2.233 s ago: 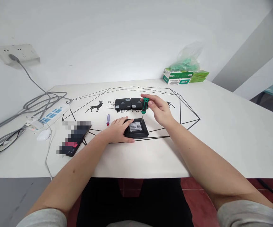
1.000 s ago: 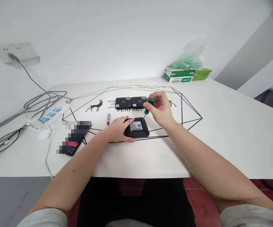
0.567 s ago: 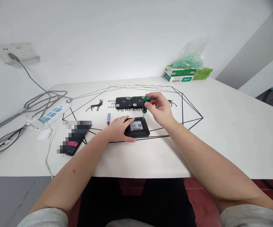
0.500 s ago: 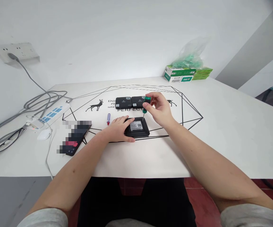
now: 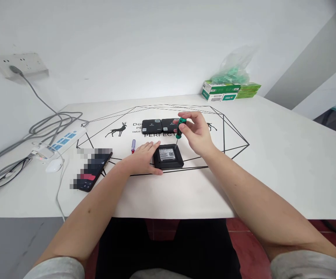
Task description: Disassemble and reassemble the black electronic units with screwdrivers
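A flat black electronic box (image 5: 179, 162) lies label side up on the table in front of me. Its white label (image 5: 167, 154) carries print and a square code. My left hand (image 5: 143, 158) is spread against the box's left side, the index finger near the far corner and the thumb near the front. Between the fingers and thumb of my right hand (image 5: 199, 133) is a green-and-black screwdriver (image 5: 181, 127). It leans slightly, its tip at the box's far right corner; whether a screw is there is too small to tell.
Two similar black boxes (image 5: 152, 126) sit side by side behind. A small purple-handled screwdriver (image 5: 133, 145) lies left of them, nearer me. To the left are a phone (image 5: 98, 170), a power strip (image 5: 64, 142) and cables. Green-and-white cartons (image 5: 222, 90) with a plastic bag stand at the back right.
My left hand has slid a little to the left, off the box's top toward its edge. The fingers of my right hand have shifted on the screwdriver's handle; its tip stays at the same corner.
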The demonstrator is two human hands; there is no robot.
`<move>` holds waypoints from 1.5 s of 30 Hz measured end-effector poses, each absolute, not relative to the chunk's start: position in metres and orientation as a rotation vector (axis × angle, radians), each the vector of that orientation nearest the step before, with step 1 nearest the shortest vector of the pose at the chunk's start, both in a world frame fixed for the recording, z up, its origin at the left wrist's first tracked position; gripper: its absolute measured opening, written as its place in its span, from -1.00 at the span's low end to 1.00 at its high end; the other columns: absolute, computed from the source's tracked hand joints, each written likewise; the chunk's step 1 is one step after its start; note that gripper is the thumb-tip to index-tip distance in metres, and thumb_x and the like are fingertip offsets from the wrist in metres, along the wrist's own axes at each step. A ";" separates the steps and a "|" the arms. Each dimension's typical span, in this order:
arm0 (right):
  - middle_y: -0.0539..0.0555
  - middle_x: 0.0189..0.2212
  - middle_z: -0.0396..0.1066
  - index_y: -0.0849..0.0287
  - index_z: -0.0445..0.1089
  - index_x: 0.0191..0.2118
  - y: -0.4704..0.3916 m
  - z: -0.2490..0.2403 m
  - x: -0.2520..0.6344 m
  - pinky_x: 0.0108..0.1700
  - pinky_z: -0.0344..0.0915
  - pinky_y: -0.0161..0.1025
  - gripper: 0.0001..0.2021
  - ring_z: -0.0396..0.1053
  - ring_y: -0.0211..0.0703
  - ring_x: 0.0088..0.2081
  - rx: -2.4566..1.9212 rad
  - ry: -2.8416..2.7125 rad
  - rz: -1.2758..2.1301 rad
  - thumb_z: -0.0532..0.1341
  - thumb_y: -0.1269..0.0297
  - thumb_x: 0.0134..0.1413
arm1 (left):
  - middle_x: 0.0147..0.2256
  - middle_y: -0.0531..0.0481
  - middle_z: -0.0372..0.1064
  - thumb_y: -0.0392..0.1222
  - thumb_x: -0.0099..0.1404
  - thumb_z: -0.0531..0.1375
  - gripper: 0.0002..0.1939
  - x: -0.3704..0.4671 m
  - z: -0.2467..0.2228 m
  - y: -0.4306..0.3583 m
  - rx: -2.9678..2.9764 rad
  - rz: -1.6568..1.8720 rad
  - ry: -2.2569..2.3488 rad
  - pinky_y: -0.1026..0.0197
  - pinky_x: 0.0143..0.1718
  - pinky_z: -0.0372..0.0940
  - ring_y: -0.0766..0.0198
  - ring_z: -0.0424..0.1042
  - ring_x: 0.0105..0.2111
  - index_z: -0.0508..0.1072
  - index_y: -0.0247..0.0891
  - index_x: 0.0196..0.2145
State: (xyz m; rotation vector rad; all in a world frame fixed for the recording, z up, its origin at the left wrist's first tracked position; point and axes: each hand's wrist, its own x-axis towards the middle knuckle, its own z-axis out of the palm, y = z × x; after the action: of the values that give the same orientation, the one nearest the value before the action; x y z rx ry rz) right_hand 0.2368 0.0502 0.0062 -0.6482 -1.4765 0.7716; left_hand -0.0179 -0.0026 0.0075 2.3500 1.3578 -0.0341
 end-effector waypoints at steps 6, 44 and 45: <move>0.02 -0.07 0.61 -0.09 0.43 -0.04 0.045 0.006 0.235 -0.08 0.60 0.04 -0.59 0.57 -0.06 -0.17 -0.722 -1.526 0.552 0.48 -0.17 0.17 | 0.63 -0.34 -0.31 0.48 0.22 0.36 0.34 -0.016 0.007 -0.002 2.365 -0.041 1.355 -0.29 0.56 -0.15 -0.33 -0.28 0.62 -0.18 -0.19 0.65; 0.08 0.25 0.45 -0.04 0.41 -0.11 0.052 0.005 0.238 -0.23 0.60 -0.09 -0.67 0.61 -0.12 -0.18 -0.655 -1.506 0.621 0.49 0.00 0.19 | 0.62 -0.33 -0.20 0.47 0.17 0.35 0.36 -0.017 0.003 0.000 2.356 0.016 1.347 -0.32 0.55 -0.08 -0.39 -0.19 0.60 -0.17 -0.23 0.63; 0.08 0.22 0.50 -0.04 0.40 -0.11 0.051 0.005 0.238 -0.25 0.60 -0.09 -0.65 0.62 -0.13 -0.21 -0.654 -1.505 0.633 0.51 -0.02 0.17 | 0.62 -0.33 -0.20 0.47 0.17 0.36 0.37 -0.017 0.003 0.000 2.355 0.013 1.348 -0.33 0.55 -0.08 -0.40 -0.20 0.60 -0.17 -0.23 0.63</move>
State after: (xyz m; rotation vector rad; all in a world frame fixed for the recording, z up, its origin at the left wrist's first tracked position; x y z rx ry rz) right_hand 0.2377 0.0511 0.0051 -0.6544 -1.5045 0.6328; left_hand -0.0172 -0.0004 0.0032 2.3552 1.3477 0.0131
